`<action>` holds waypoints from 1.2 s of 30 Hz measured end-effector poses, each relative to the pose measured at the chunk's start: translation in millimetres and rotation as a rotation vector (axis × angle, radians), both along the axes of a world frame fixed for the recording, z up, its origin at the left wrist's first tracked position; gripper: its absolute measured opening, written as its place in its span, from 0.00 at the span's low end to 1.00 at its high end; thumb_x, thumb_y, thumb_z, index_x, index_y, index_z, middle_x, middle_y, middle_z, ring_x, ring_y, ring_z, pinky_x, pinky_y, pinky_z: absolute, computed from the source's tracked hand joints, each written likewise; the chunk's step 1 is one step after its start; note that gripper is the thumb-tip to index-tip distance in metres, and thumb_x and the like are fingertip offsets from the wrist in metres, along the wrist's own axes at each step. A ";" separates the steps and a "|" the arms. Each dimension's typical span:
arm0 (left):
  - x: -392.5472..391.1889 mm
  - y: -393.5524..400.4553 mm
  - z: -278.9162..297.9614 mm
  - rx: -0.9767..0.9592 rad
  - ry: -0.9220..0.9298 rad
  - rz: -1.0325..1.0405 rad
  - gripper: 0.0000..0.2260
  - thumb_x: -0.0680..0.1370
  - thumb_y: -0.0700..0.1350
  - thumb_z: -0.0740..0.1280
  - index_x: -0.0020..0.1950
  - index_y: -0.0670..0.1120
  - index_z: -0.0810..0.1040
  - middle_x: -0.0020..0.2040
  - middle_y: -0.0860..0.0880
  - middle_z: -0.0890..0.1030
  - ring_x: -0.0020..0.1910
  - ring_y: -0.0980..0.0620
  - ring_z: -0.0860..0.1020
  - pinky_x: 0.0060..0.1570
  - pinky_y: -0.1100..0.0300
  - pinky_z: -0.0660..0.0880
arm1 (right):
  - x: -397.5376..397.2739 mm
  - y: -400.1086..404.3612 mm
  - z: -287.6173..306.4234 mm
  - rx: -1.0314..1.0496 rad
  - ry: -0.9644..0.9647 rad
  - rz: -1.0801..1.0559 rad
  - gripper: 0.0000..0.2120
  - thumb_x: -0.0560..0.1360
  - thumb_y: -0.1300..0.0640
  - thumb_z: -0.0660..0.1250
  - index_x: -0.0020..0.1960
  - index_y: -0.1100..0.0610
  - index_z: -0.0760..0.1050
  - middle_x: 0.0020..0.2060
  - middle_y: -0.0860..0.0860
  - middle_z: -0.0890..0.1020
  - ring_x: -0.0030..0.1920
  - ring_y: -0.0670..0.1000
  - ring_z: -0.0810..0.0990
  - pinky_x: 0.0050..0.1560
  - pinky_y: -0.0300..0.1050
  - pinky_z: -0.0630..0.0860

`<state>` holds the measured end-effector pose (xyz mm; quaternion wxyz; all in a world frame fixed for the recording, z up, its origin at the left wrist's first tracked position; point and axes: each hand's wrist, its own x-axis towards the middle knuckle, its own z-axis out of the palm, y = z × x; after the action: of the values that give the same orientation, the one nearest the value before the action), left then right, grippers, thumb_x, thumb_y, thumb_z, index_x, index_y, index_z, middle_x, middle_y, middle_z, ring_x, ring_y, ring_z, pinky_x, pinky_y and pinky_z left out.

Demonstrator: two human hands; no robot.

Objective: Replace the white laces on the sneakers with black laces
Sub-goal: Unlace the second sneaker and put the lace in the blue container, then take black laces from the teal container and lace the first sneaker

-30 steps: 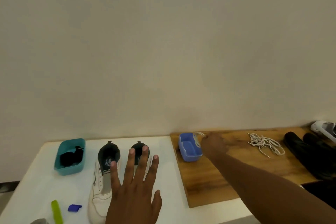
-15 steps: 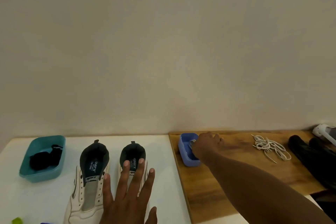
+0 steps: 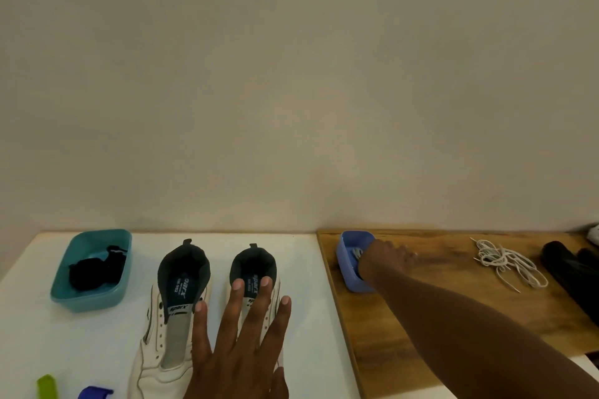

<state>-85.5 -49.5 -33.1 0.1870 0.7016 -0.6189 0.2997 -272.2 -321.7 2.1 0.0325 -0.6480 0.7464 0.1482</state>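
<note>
The left hand [image 3: 240,347] hides most of the right sneaker [image 3: 254,272]; the right hand [image 3: 384,257] covers the blue tray's [image 3: 348,256] contents; the lower edge crops both toes.

One view only: head cam, worn by the person, wide-angle, facing fwd and slightly down toward a plain wall [image 3: 291,74], which fills the upper two-thirds. Table [image 3: 39,317] sits along the bottom strip, seen from above at arm's reach. Left hand [image 3: 240,356] is nearest the lens, cut by the bottom edge; right arm enters from the lower right. No second view to share anything.
</note>
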 end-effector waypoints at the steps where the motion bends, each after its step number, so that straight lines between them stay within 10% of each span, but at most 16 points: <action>1: 0.5 1.4 2.6 -0.005 0.000 -0.011 0.34 0.69 0.64 0.64 0.72 0.51 0.70 0.72 0.41 0.75 0.77 0.37 0.58 0.69 0.29 0.54 | -0.6 -0.9 -0.2 0.007 -0.005 -0.008 0.25 0.77 0.52 0.64 0.74 0.53 0.67 0.74 0.55 0.69 0.79 0.65 0.57 0.78 0.66 0.51; 8: 2.8 10.1 21.8 0.118 0.136 -0.067 0.40 0.64 0.61 0.68 0.75 0.51 0.69 0.75 0.41 0.70 0.76 0.35 0.62 0.67 0.25 0.58 | -1.6 -4.4 -0.7 -0.231 -0.197 -0.023 0.21 0.82 0.44 0.53 0.64 0.54 0.77 0.63 0.56 0.78 0.67 0.62 0.74 0.72 0.63 0.65; 17: 16.7 34.4 75.0 0.178 0.331 0.030 0.38 0.75 0.66 0.59 0.82 0.51 0.58 0.82 0.45 0.55 0.80 0.37 0.54 0.71 0.26 0.55 | 49.1 138.2 43.0 -0.662 -0.769 0.386 0.36 0.79 0.29 0.44 0.83 0.43 0.45 0.83 0.51 0.44 0.82 0.56 0.39 0.79 0.61 0.39; 23: 50.6 58.3 96.5 0.074 0.317 0.121 0.42 0.76 0.74 0.52 0.83 0.50 0.51 0.83 0.41 0.50 0.81 0.36 0.48 0.72 0.27 0.46 | 117.1 213.2 72.9 -0.859 -0.820 0.759 0.38 0.80 0.30 0.44 0.83 0.50 0.44 0.82 0.60 0.44 0.82 0.64 0.41 0.79 0.63 0.38; 29: 114.7 85.7 102.6 0.056 0.430 0.383 0.33 0.81 0.66 0.46 0.83 0.51 0.49 0.83 0.42 0.45 0.81 0.37 0.44 0.72 0.26 0.47 | 185.5 235.2 73.2 -0.734 -0.956 0.927 0.33 0.82 0.41 0.55 0.83 0.49 0.48 0.83 0.57 0.48 0.82 0.60 0.45 0.77 0.69 0.53; 36: 177.4 107.1 94.4 -0.130 0.593 0.607 0.23 0.83 0.52 0.51 0.78 0.51 0.65 0.80 0.45 0.60 0.81 0.40 0.53 0.75 0.34 0.50 | 274.1 237.7 65.3 -0.329 -1.113 0.895 0.18 0.84 0.44 0.60 0.73 0.43 0.69 0.67 0.40 0.75 0.64 0.40 0.74 0.63 0.44 0.76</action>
<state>91.9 57.7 61.3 0.3042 0.8943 -0.2836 0.1649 1.9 -84.1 67.3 0.2454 -0.8668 0.2958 -0.3177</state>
